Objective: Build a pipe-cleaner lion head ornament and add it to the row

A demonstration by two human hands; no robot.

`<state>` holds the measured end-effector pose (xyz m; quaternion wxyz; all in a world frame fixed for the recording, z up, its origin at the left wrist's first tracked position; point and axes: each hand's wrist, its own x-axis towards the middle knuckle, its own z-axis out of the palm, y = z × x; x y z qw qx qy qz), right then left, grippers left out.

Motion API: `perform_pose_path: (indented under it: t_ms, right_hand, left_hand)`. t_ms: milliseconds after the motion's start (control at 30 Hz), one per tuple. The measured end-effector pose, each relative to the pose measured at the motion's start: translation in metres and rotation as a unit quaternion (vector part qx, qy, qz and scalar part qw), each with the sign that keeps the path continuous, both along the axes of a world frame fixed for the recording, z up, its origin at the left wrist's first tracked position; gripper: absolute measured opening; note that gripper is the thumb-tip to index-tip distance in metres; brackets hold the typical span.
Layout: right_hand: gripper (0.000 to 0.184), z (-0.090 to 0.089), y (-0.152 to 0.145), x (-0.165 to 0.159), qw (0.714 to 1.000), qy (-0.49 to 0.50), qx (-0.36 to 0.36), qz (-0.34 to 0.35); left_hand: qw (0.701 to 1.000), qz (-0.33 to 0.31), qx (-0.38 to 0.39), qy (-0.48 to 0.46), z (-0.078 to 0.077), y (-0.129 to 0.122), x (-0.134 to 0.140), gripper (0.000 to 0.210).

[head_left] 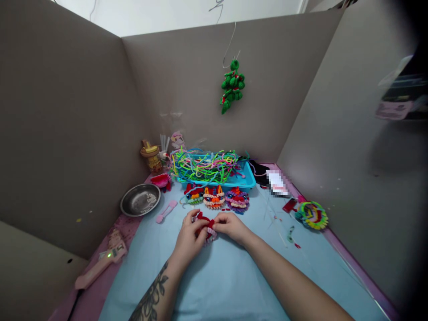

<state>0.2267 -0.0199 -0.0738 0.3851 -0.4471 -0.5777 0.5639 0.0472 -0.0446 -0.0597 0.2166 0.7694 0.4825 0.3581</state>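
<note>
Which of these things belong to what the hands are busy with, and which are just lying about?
Likely part of it:
- red-and-lilac fuzzy piece, held by the left hand and right hand
- fuzzy stems in the blue tray
- three fuzzy faces, similar in make

Probably just around:
- yellow cup with brown lid
- green ornament, hanging from a wire

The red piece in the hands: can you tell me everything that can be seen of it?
The red piece looks soft and fuzzy, like bent pipe cleaner. Red bits stick up at its top, and a pale pinkish, ridged trim curves along its lower right edge. The left hand holds it from the left; the right hand pinches its right side. It is above or on the blue cloth, nearer the person than three colourful figures. The hands hide much of it.
</note>
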Motion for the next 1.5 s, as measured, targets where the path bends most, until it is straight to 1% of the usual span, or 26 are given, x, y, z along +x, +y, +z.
perform_pose_path:
  t_ms: [200,267,333,433,567,633,733,867,1000,1167,1333,1500]
  right_hand:
    - [0.016,-0.001,0.001,0.001,1.000,0.004,-0.018,0.003]
    - [0.018,-0.002,0.002,0.002,1.000,0.005,-0.020,0.008]
    - [0.019,-0.002,0.002,0.004,1.000,0.003,-0.020,0.012]
    - [0.019,-0.002,0.003,0.006,1.000,0.007,-0.023,0.015]
    - [0.020,-0.001,0.001,0.005,0.999,0.017,-0.033,0.003]
    - [0.018,-0.001,0.000,0.003,1.000,0.012,-0.028,-0.003]
    - [0.017,-0.001,-0.001,-0.002,1.000,0.008,-0.018,-0.008]
    - [0.013,-0.002,-0.002,-0.005,0.999,0.028,-0.026,-0.011]
    - [0.013,-0.002,-0.003,-0.005,0.998,0.059,-0.037,0.001]
    - [0.013,0.000,-0.004,-0.004,0.997,0.070,-0.036,0.018]
    - [0.012,0.004,-0.005,-0.003,0.995,0.076,-0.054,0.028]
    - [0.011,0.004,-0.005,-0.003,0.996,0.064,-0.055,0.031]
  left_hand:
    - [1.000,0.012,0.010,-0.023,-0.001,0.003,-0.002,0.024]
    - [0.999,0.027,0.017,-0.044,-0.002,0.004,-0.003,0.030]
    - [0.998,0.035,0.008,-0.059,-0.004,0.005,-0.004,0.037]
    - [0.997,0.013,-0.039,-0.071,-0.009,0.003,-0.006,0.054]
    - [0.991,-0.014,-0.096,-0.094,-0.016,0.000,-0.006,0.089]
    - [0.989,-0.015,-0.107,-0.097,-0.018,0.000,-0.006,0.096]
    - [0.990,-0.013,-0.109,-0.094,-0.020,0.000,-0.005,0.097]
    - [0.991,-0.012,-0.105,-0.086,-0.019,0.000,-0.004,0.094]
    - [0.991,-0.013,-0.109,-0.078,-0.017,-0.001,-0.004,0.091]
    - [0.991,-0.023,-0.109,-0.076,-0.015,-0.001,-0.004,0.088]
    - [0.990,-0.029,-0.106,-0.083,-0.018,0.001,-0.005,0.087]
    - [0.989,-0.041,-0.104,-0.094,-0.021,0.001,-0.004,0.086]
